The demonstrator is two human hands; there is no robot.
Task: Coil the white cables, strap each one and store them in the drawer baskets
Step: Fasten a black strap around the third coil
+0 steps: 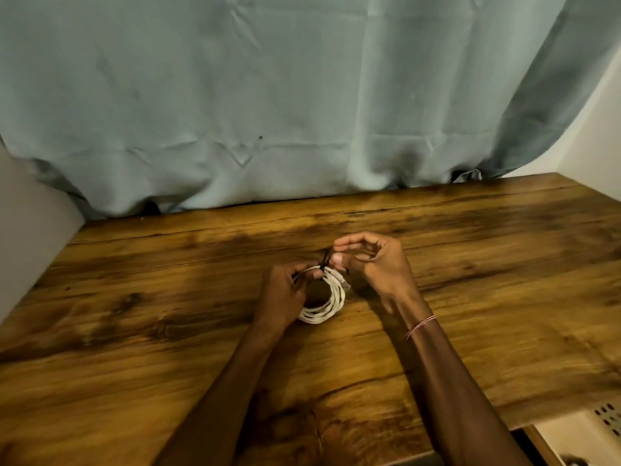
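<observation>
- left hand (284, 290) covers the left half of the coil (331, 304), so the loops under it are hidden
- black strap (325, 260) on top of the coil is a blurry sliver, can't tell if the right hand (376, 264) really pinches it
- plug (343, 281) on the coil's right side: too small to tell the type
- white basket (591, 432) far off to the coil's lower right is chopped by the picture's edge and the desk (168, 297)

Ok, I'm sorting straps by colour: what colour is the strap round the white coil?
Black: the strap on the white cable coil, head view.
</observation>
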